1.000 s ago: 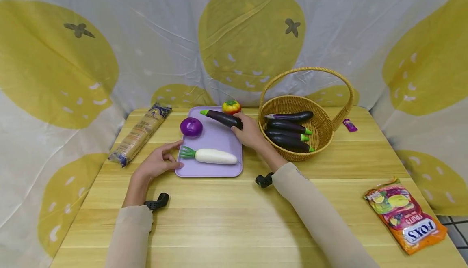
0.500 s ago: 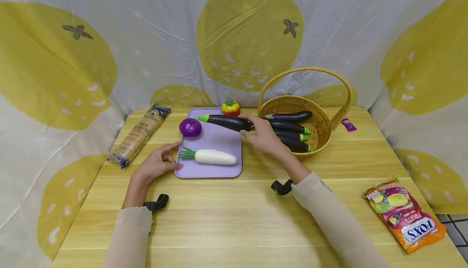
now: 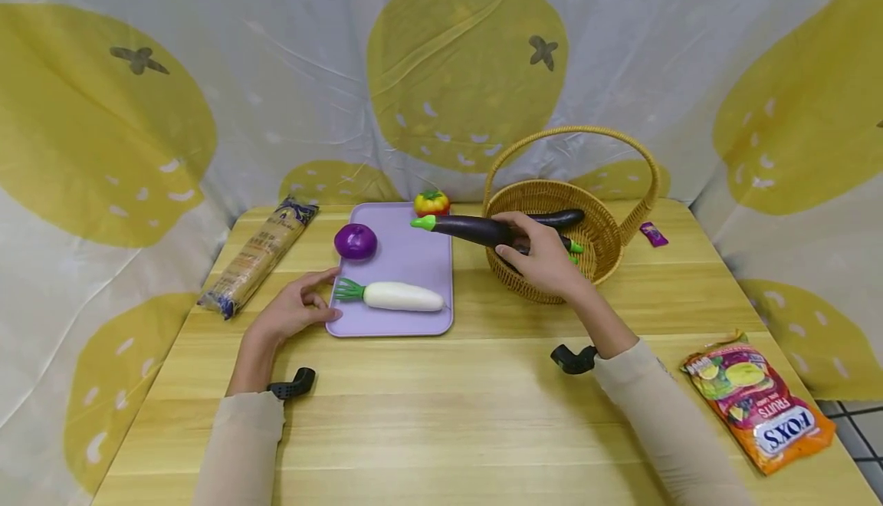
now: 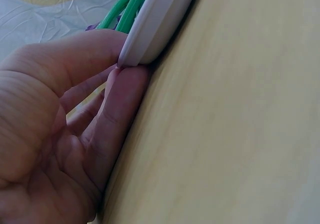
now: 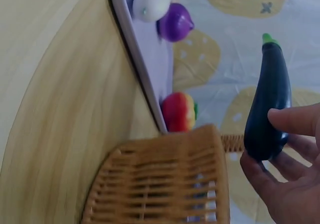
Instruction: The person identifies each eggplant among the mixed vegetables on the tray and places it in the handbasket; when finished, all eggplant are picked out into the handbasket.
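My right hand (image 3: 541, 257) grips a dark eggplant (image 3: 469, 228) by its thick end, its green cap pointing left. In the head view, hand and eggplant overlap the left part of the wicker basket (image 3: 599, 249); more eggplants (image 3: 564, 218) lie in it, partly hidden by the hand. In the right wrist view, the held eggplant (image 5: 270, 91) stands beside the basket rim (image 5: 220, 154). My left hand (image 3: 297, 307) pinches the left edge of the lilac tray (image 3: 414, 261), fingertips at the rim (image 4: 137, 46). A white radish (image 3: 400, 297) with green leaves lies on the tray.
A purple onion (image 3: 355, 241) sits at the tray's left edge, and a red-yellow pepper (image 3: 431, 203) at its back right corner. A noodle pack (image 3: 258, 258) lies at left. On the right are a small purple packet (image 3: 653, 234) and a candy bag (image 3: 759, 402).
My right hand has carried the eggplant up and rightward, from over the tray to the basket. My left hand has kept its place at the tray edge.
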The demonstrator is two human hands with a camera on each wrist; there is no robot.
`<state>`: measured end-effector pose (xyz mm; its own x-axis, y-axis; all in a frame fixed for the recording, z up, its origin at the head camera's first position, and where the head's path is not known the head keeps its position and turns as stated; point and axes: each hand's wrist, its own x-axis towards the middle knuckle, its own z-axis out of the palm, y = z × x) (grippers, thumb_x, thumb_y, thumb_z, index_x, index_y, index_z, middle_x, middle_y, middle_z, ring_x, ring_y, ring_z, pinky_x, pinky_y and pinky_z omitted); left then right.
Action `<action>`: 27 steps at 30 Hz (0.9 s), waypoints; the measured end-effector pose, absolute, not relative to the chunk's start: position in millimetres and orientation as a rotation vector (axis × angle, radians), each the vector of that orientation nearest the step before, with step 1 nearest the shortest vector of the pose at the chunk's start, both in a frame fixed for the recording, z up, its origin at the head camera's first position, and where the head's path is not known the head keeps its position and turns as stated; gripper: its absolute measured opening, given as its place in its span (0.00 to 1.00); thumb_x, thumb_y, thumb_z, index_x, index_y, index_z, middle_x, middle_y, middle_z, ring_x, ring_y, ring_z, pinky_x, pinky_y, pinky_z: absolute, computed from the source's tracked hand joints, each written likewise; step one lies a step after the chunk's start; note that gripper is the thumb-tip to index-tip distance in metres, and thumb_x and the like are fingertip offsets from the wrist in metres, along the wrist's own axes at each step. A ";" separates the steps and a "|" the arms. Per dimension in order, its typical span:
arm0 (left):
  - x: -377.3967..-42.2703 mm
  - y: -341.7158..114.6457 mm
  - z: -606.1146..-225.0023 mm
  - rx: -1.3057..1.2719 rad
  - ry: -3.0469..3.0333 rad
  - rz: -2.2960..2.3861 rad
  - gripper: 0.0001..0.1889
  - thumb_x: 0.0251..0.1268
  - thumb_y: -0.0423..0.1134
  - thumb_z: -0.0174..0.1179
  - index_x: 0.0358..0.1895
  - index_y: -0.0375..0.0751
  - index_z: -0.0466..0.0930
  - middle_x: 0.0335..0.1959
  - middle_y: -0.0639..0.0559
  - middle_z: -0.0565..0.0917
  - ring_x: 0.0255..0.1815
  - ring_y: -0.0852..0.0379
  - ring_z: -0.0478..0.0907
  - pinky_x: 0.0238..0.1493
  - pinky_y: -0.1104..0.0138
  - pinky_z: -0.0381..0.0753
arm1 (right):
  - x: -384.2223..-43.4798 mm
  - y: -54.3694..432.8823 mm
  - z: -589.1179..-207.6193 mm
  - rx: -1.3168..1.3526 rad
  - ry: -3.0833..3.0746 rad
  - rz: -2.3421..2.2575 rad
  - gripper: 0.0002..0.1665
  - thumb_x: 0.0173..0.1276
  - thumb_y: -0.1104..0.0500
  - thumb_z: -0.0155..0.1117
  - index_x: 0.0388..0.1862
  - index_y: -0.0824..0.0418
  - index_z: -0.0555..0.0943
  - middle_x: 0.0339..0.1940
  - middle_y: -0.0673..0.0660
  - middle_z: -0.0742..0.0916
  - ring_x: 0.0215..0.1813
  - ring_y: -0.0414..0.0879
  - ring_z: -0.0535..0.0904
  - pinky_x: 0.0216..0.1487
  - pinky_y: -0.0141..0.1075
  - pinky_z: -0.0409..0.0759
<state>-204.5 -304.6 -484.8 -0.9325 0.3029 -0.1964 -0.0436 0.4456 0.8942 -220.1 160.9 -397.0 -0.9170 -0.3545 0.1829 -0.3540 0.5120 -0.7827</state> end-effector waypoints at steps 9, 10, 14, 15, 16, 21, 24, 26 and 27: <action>-205.3 -306.7 -486.0 0.226 2.366 1.479 0.48 0.57 0.30 0.75 0.81 0.47 0.61 0.28 0.40 0.83 0.29 0.57 0.80 0.30 0.69 0.74 | -215.9 200.5 -396.0 -0.564 2.785 -1.415 0.28 0.74 0.61 0.66 0.71 0.56 0.74 0.63 0.65 0.81 0.64 0.61 0.80 0.65 0.54 0.79; -205.7 -307.0 -486.2 0.225 2.364 1.479 0.48 0.57 0.30 0.75 0.81 0.47 0.61 0.28 0.39 0.83 0.29 0.56 0.81 0.31 0.69 0.74 | -215.8 204.6 -396.5 -0.550 2.794 -1.407 0.28 0.74 0.61 0.66 0.71 0.57 0.74 0.64 0.65 0.81 0.64 0.61 0.80 0.65 0.54 0.79; -207.0 -307.5 -486.6 0.224 2.370 1.464 0.48 0.57 0.31 0.75 0.81 0.48 0.61 0.29 0.39 0.84 0.30 0.56 0.82 0.33 0.69 0.76 | -216.3 221.0 -400.0 -0.499 2.817 -1.395 0.28 0.74 0.62 0.66 0.71 0.59 0.73 0.66 0.65 0.80 0.68 0.62 0.76 0.67 0.57 0.76; -207.1 -307.5 -486.3 0.225 2.371 1.462 0.48 0.57 0.31 0.75 0.81 0.48 0.61 0.29 0.38 0.84 0.30 0.55 0.82 0.33 0.69 0.76 | -216.8 225.1 -401.5 -0.491 2.820 -1.391 0.28 0.74 0.62 0.66 0.70 0.59 0.73 0.66 0.65 0.80 0.68 0.62 0.76 0.68 0.58 0.75; -207.0 -307.4 -486.2 0.225 2.371 1.460 0.48 0.57 0.31 0.75 0.81 0.48 0.61 0.29 0.38 0.84 0.30 0.56 0.82 0.33 0.69 0.76 | -217.1 229.2 -403.1 -0.484 2.818 -1.387 0.28 0.74 0.63 0.66 0.71 0.59 0.73 0.66 0.65 0.79 0.69 0.62 0.75 0.69 0.58 0.74; -206.0 -306.7 -485.4 0.227 2.367 1.463 0.48 0.58 0.31 0.75 0.81 0.47 0.61 0.29 0.39 0.83 0.29 0.56 0.81 0.31 0.69 0.74 | -217.9 247.1 -408.7 -0.473 2.816 -1.348 0.28 0.76 0.64 0.63 0.73 0.60 0.71 0.68 0.67 0.78 0.70 0.64 0.73 0.71 0.61 0.71; -205.6 -306.5 -485.4 0.226 2.370 1.467 0.47 0.58 0.30 0.74 0.81 0.47 0.61 0.28 0.39 0.83 0.29 0.57 0.81 0.30 0.69 0.73 | -217.9 256.0 -410.6 -0.463 2.826 -1.304 0.30 0.76 0.63 0.63 0.75 0.60 0.70 0.70 0.68 0.77 0.72 0.66 0.72 0.71 0.61 0.70; -205.6 -306.3 -485.4 0.230 2.373 1.466 0.47 0.58 0.30 0.74 0.81 0.47 0.61 0.29 0.39 0.83 0.29 0.58 0.80 0.29 0.69 0.73 | -218.2 261.6 -411.9 -0.454 2.842 -1.268 0.30 0.76 0.63 0.63 0.75 0.60 0.70 0.71 0.68 0.76 0.71 0.66 0.72 0.71 0.62 0.70; -205.6 -306.0 -485.4 0.231 2.375 1.466 0.47 0.58 0.30 0.74 0.81 0.47 0.61 0.29 0.39 0.83 0.29 0.58 0.80 0.29 0.69 0.73 | -218.3 264.1 -412.1 -0.446 2.851 -1.254 0.30 0.76 0.63 0.63 0.75 0.60 0.70 0.71 0.68 0.76 0.71 0.66 0.72 0.70 0.62 0.70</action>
<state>-205.6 -306.0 -485.4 -0.9292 0.3107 -0.1999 -0.0395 0.4544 0.8899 -218.3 264.1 -412.1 -0.9598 -0.2551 0.1172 -0.2588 0.6422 -0.7216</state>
